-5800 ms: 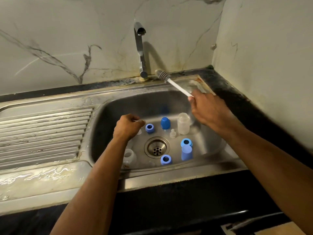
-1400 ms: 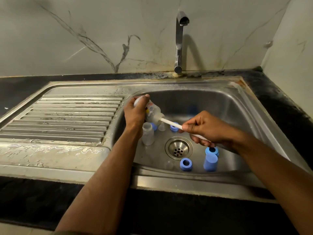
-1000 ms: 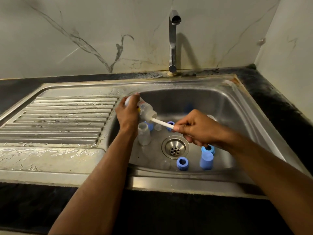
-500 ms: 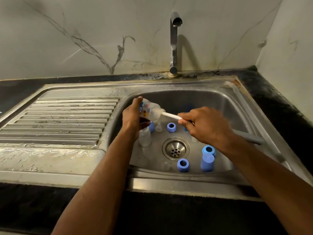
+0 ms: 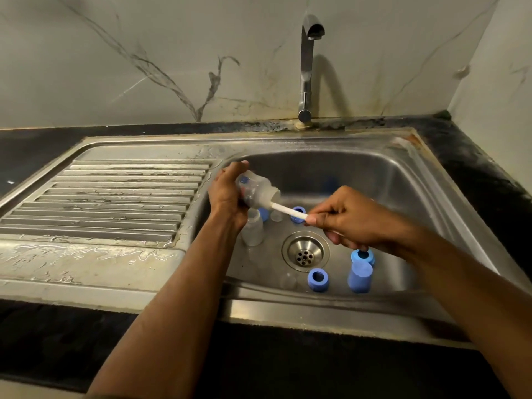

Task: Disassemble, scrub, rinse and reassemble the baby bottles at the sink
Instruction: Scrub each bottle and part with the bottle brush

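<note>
Two hands: both work over the sink basin, one bottle between them
Drainboard [image 5: 115,197]: ribbed steel, wet, filling the left part of the sink unit
Left hand [image 5: 227,194]: at the basin's left edge, its grip closed around a clear bottle [image 5: 256,190], fingers curled over the bottle's base end
Clear bottle: held tilted, mouth pointing right and slightly down, above the basin floor
Second bottle [image 5: 253,228]: clear, upright on the basin floor just below the left hand
Brush handle [image 5: 289,211]: white, running from the held bottle's mouth to the right hand; the bristle end is hidden inside the bottle
Blue ring [image 5: 298,214]: on the basin floor behind the handle, near the back of the drain [image 5: 305,251]
Blue collar [image 5: 317,280]: upright near the basin's front edge, just right of the drain
Right hand [image 5: 354,220]: over the drain's right side, its grip closed, pinching the handle's end between thumb and fingers
Blue cap [image 5: 359,277]: upright near the front edge, touching another blue ring [image 5: 363,255] behind it
Tap [image 5: 307,67]: at the basin's back edge, no water visible
</note>
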